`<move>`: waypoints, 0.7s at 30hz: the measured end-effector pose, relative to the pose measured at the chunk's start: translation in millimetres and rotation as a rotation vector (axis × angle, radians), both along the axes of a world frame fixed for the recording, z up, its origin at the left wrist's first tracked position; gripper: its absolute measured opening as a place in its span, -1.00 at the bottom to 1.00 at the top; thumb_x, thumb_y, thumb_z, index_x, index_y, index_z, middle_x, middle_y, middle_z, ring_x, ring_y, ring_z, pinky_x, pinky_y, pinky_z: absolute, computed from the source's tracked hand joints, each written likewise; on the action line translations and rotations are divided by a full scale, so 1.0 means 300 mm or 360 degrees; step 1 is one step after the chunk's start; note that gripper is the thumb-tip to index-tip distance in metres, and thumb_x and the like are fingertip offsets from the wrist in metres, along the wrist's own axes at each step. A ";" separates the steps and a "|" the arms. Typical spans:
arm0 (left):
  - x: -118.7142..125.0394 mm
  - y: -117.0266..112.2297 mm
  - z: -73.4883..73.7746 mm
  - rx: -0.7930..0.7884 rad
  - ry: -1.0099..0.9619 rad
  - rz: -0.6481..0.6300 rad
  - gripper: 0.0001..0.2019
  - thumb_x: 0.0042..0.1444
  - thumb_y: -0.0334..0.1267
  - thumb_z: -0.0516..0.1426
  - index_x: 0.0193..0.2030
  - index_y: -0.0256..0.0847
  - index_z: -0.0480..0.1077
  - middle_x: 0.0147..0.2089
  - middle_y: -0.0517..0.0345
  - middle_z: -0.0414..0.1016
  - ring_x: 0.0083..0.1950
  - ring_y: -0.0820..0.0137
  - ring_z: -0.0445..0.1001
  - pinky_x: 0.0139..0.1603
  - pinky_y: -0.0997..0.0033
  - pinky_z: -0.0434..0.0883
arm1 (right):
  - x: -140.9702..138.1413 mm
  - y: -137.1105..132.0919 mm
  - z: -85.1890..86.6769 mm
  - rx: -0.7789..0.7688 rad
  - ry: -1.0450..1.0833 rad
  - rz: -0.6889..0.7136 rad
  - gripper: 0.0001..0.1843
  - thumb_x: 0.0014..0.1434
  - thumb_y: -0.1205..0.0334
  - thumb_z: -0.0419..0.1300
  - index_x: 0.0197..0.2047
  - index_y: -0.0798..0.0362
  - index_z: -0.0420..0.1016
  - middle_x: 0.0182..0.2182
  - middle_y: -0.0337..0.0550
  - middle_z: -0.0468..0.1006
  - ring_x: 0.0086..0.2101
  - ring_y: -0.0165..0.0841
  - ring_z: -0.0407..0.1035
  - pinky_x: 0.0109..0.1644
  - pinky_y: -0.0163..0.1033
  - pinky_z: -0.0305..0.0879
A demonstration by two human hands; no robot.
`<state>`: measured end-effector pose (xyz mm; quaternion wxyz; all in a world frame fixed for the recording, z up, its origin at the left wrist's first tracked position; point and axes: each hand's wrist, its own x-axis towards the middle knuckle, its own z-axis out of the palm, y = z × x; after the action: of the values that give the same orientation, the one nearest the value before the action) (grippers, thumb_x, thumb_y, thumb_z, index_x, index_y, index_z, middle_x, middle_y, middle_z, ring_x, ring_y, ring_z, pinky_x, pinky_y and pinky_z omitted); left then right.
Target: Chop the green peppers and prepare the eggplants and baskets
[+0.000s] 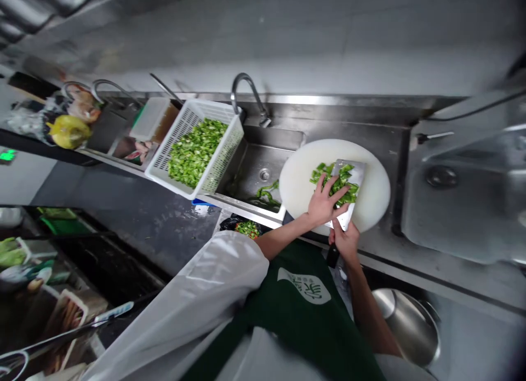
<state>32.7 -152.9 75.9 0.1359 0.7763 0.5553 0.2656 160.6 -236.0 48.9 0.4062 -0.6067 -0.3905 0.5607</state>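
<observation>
A round white cutting board lies on the steel counter. My right hand grips the handle of a cleaver whose flat blade carries a heap of chopped green pepper. My left hand rests on those pieces with its fingers spread, pressing them onto the blade. More chopped pepper lies on the board just left of the blade. A white slotted basket full of chopped green pepper sits tilted on the sink's left rim.
A steel sink with a curved tap holds some green scraps beside the board. A second basin lies to the right. A steel bowl stands low at the right. Bagged produce sits far left.
</observation>
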 end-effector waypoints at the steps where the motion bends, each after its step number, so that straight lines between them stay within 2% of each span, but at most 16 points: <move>1: -0.081 0.001 0.030 0.0018 0.0009 0.0042 -0.45 0.42 0.11 0.05 0.40 -0.10 0.44 0.54 -0.13 0.16 0.68 0.00 -0.13 0.71 -0.16 -0.13 | -0.071 0.012 0.011 0.0035 0.0027 0.0038 -0.38 0.15 -0.44 0.31 -0.24 -0.07 0.23 -0.69 -0.44 0.30 -0.74 -0.44 0.19 -0.68 -0.31 0.17; 4: -0.390 -0.001 0.115 0.0095 0.0013 0.0216 -0.45 0.44 0.13 0.01 0.42 -0.05 0.40 0.55 -0.08 0.15 0.67 0.01 -0.09 0.71 -0.19 -0.15 | -0.342 0.069 0.056 0.0096 0.0083 0.0223 -0.38 0.14 -0.42 0.33 -0.26 -0.07 0.23 -0.68 -0.43 0.32 -0.74 -0.46 0.19 -0.68 -0.32 0.16; 6: -0.641 -0.007 0.159 0.0185 0.0015 0.0380 -0.44 0.42 0.12 0.04 0.41 -0.08 0.41 0.52 -0.12 0.18 0.66 -0.07 -0.08 0.68 -0.32 -0.15 | -0.573 0.125 0.106 0.0129 0.0131 0.0419 -0.39 0.14 -0.42 0.33 -0.26 -0.07 0.23 -0.68 -0.43 0.31 -0.74 -0.46 0.17 -0.69 -0.32 0.15; 8: -0.912 -0.015 0.187 0.0288 0.0009 0.0626 -0.46 0.39 0.13 0.10 0.37 -0.08 0.44 0.52 -0.13 0.18 0.66 -0.13 -0.10 0.65 -0.39 -0.12 | -0.836 0.187 0.170 0.0170 0.0160 0.0700 -0.46 0.21 -0.35 0.30 -0.25 -0.08 0.23 -0.69 -0.44 0.30 -0.74 -0.45 0.17 -0.69 -0.32 0.15; 11: -1.320 -0.017 0.194 0.0406 -0.0038 0.1065 -0.47 0.36 0.14 0.14 0.35 -0.04 0.46 0.54 -0.08 0.14 0.64 -0.10 -0.06 0.64 -0.32 -0.06 | -1.245 0.275 0.268 0.0215 0.0044 0.1124 -0.68 0.38 -0.05 0.22 -0.28 -0.08 0.24 -0.70 -0.47 0.28 -0.73 -0.47 0.19 -0.65 -0.36 0.17; 13: -1.565 -0.008 0.180 0.0376 -0.0085 0.1299 -0.46 0.36 0.11 0.14 0.37 -0.06 0.45 0.54 -0.11 0.16 0.61 -0.05 0.03 0.63 -0.25 0.01 | -1.470 0.320 0.315 0.0216 -0.0043 0.1246 -0.77 0.41 0.16 0.20 -0.29 -0.05 0.26 -0.70 -0.48 0.30 -0.71 -0.52 0.19 -0.62 -0.40 0.16; 14: -1.673 -0.004 0.169 0.0298 -0.0108 0.1398 -0.46 0.36 0.08 0.14 0.37 -0.09 0.45 0.53 -0.14 0.17 0.60 -0.04 0.08 0.62 -0.24 0.04 | -1.551 0.336 0.329 0.0205 -0.0073 0.1256 -0.80 0.40 0.22 0.20 -0.28 -0.03 0.28 -0.69 -0.49 0.32 -0.70 -0.53 0.19 -0.61 -0.42 0.16; 16: -1.849 0.001 0.145 0.0027 -0.0146 0.1646 -0.45 0.33 0.01 0.18 0.39 -0.14 0.42 0.55 -0.23 0.15 0.60 -0.13 0.07 0.56 -0.38 0.07 | -1.631 0.354 0.337 0.0164 -0.0110 0.1210 -0.82 0.40 0.23 0.21 -0.25 0.00 0.29 -0.69 -0.49 0.32 -0.69 -0.55 0.18 -0.60 -0.42 0.16; 17: -1.915 -0.001 0.133 -0.0115 -0.0161 0.1779 -0.44 0.31 -0.02 0.20 0.39 -0.17 0.41 0.57 -0.27 0.12 0.61 -0.19 0.03 0.53 -0.46 0.07 | -1.624 0.355 0.332 0.0141 -0.0123 0.1165 -0.81 0.40 0.19 0.21 -0.24 0.00 0.29 -0.70 -0.50 0.31 -0.70 -0.55 0.18 -0.60 -0.42 0.16; 19: -1.999 -0.014 0.108 -0.0255 -0.0170 0.1955 -0.43 0.28 -0.07 0.21 0.38 -0.20 0.39 0.58 -0.32 0.10 0.61 -0.26 -0.01 0.48 -0.54 0.09 | -1.520 0.340 0.313 0.0107 -0.0133 0.1048 -0.72 0.38 0.01 0.23 -0.25 -0.03 0.28 -0.71 -0.50 0.28 -0.72 -0.52 0.17 -0.64 -0.40 0.15; 21: -2.016 -0.031 0.085 -0.0110 -0.0180 0.1901 -0.49 0.32 -0.10 0.15 0.35 -0.22 0.40 0.54 -0.31 0.18 0.59 -0.15 0.09 0.51 -0.38 0.15 | -1.320 0.304 0.288 0.0097 -0.0168 0.0908 -0.55 0.29 -0.24 0.25 -0.28 -0.06 0.26 -0.73 -0.46 0.26 -0.74 -0.47 0.17 -0.68 -0.36 0.13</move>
<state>-572.2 -162.1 101.5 0.0177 0.3096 0.8956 0.3188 -235.4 -144.8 135.2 0.2293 -0.4881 -0.5827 0.6079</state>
